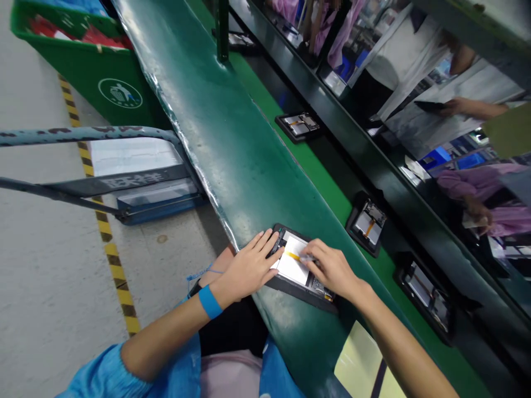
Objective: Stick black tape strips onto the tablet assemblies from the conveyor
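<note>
An opened tablet-like device in a dark tray lies on the green bench in front of me. Its inside shows a white battery-like panel with an orange ribbon strip across it and circuit parts at the right end. My left hand, with a blue band at the wrist, rests flat on the device's left end, fingers stretched out. Over the panel, my right hand has its fingers bent together at the strip's right end. Whatever sits between those fingertips is too small and hidden to name.
Similar opened devices in dark trays sit on the green line beyond the bench. A yellow sheet lies near my right forearm. On the left stand a green bin and a metal cart rail. Other people work across the line.
</note>
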`<state>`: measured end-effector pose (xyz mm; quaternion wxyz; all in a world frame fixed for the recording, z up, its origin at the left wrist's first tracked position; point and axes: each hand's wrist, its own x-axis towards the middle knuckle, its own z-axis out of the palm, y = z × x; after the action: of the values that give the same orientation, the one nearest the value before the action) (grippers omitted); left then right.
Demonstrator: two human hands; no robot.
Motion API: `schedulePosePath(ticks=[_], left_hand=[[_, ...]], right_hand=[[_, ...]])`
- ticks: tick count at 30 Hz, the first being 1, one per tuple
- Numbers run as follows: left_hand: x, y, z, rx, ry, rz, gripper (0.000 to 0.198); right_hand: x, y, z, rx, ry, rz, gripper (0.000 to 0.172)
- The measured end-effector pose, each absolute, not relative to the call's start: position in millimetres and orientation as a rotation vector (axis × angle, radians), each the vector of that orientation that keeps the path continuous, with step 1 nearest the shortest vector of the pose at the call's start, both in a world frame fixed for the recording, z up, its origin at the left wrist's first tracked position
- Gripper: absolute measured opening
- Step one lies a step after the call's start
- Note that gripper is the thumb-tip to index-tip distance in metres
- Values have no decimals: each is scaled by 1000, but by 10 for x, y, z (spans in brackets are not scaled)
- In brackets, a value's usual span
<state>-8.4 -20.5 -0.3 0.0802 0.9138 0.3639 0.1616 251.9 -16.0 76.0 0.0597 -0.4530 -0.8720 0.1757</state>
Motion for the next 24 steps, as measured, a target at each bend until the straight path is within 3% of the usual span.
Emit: schedulePosePath(ticks=[3, 8, 14, 18, 24], left_hand=[[-54, -205, -27, 2726, 1121, 519, 54], [-146, -140, -51, 2653, 1240, 709, 51], [-452, -221, -144, 2455, 1297, 1015, 44], [-587, -366, -205, 2413, 1279, 1049, 44], [-777, -463, -296, 2398, 1259, 1059, 43]], right_hand=[[2583, -514, 651, -1360, -2638, 508, 27], [2606, -944, 360, -1340, -2769, 303, 61], [2463, -791, 152, -1526, -2778, 93, 51], [2368, -193, 281, -1914, -2696, 229, 57], [2520, 851, 481, -2208, -2349, 102, 55]])
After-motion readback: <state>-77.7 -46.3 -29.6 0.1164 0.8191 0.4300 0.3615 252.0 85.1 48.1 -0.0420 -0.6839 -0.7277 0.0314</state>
